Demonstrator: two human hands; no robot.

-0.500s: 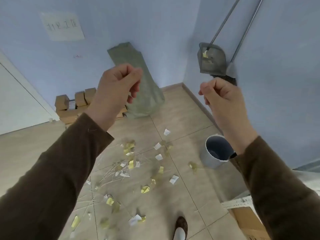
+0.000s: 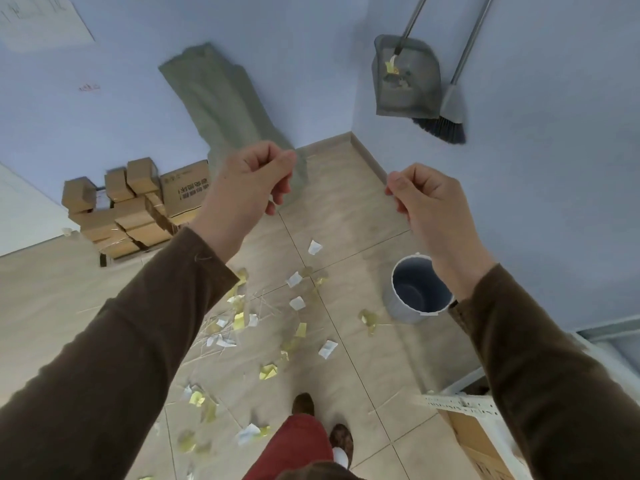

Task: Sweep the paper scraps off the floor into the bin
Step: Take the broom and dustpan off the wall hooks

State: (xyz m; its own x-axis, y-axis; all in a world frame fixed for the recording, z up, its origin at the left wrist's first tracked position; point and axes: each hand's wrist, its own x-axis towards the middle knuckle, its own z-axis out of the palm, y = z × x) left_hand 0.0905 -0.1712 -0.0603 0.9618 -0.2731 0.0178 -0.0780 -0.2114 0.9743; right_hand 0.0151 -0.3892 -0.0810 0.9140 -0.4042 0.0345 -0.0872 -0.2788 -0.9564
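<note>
Paper scraps (image 2: pixel 270 327) lie scattered over the tiled floor (image 2: pixel 363 209), yellow and white crumpled bits mixed with thin pale sticks, spread from near the person's feet up toward the middle of the room. By the look of it, the sweeping has not begun: almost every scrap is still on the tiles, and the bin (image 2: pixel 417 291), standing beside the right-hand wall and just beside the nearest scrap, shows nothing inside. The broom (image 2: pixel 446 116) and the dustpan (image 2: pixel 405 81) rest against that wall, well apart from both hands; the dustpan already carries a few bits. The left hand (image 2: pixel 249 181) and the right hand (image 2: pixel 426 199) are raised in front of the camera, each with fingers curled loosely inward into a soft fist, closed on nothing visible. Fetching the broom looks like the next need.
</note>
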